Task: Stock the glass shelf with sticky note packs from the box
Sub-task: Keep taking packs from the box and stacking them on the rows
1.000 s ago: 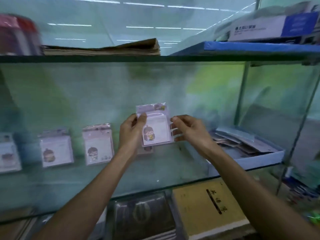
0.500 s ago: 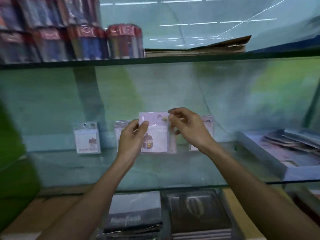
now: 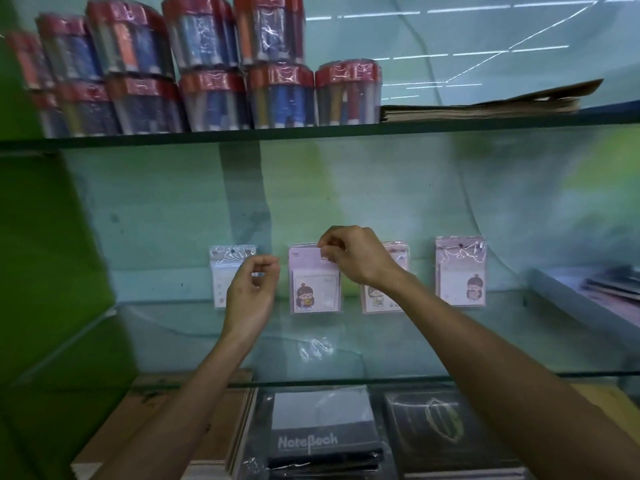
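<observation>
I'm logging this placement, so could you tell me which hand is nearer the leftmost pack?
Left. The left hand hovers right in front of the leftmost pack, overlapping it; the right hand pinches the next pack over.

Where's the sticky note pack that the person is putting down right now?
In the head view, the pack stands mid-shelf against the back wall, second from left of four, its top pinched by the right hand.
</observation>
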Demonstrator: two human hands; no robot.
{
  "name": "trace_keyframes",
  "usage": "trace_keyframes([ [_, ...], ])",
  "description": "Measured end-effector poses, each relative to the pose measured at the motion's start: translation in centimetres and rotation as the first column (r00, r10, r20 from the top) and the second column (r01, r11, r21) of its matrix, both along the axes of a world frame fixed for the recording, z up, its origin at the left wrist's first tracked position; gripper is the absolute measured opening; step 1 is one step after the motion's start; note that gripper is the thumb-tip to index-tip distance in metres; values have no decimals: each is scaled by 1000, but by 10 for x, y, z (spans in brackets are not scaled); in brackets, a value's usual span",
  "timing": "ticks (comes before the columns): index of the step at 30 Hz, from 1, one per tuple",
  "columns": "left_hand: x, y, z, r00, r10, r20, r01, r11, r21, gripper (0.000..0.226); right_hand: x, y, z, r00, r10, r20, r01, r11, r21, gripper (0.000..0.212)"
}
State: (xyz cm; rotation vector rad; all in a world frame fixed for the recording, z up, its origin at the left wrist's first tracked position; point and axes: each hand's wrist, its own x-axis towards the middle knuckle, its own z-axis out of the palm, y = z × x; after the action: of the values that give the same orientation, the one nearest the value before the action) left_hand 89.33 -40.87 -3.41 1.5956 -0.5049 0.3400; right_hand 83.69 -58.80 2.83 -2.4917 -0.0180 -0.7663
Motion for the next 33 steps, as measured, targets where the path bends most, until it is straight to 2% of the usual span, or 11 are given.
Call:
trace_keyframes([
  [5,3,13,-4,999,-35,-17,36,999,39,11,19,9,-6,999,-45,-18,44,998,-51,16],
  [11,1,14,-5,998,-58,-2,58,995,83,10,30,15,-11,986,-149,73,163,955,-248,21],
  [14,0,9,-7,997,-73,-1,72,992,101,10,28,11,-14,980,-161,118,189,938,-291,25],
  [23,-22,-49,-3,973,-229,12,229,973,35,15,-38,-43,-35,967,-72,245,118,977,-177,15],
  [29,-57,-131,2,912,-410,22,409,912,26,9,-113,-102,-46,958,-155,243,184,977,-103,12],
  [33,-88,-194,2,855,-518,21,517,855,33,12,-158,-155,-46,930,-288,229,317,943,-101,12],
])
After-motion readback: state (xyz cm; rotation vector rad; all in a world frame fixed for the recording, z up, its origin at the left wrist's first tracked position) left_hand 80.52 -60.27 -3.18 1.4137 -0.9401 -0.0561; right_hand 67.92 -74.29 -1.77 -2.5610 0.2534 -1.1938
